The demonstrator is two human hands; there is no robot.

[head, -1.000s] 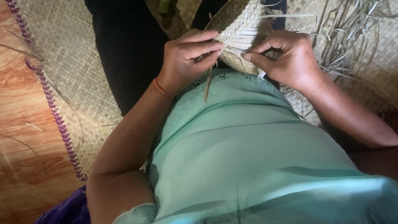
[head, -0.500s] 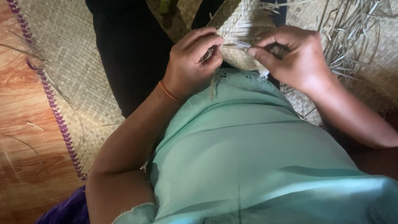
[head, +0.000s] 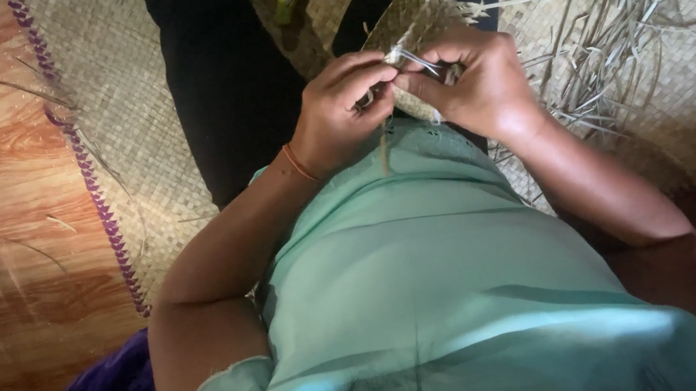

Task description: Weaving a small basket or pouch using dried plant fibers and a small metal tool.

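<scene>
Two hands' grips (head: 347, 112) (head: 471, 79) pinched on the woven piece's (head: 414, 15) strands.

The left hand (head: 338, 117) and right hand (head: 476, 82) are meeting fingertip to fingertip, pinching a pale strip (head: 411, 57) against a small woven basket (head: 414, 15). Loose straw (head: 612, 39) is lying on the woven mat (head: 126, 117) beside them.

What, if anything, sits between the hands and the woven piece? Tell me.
Nothing visible does. The left hand and right hand both grip the woven piece directly, pinching a pale strip between them.
</scene>
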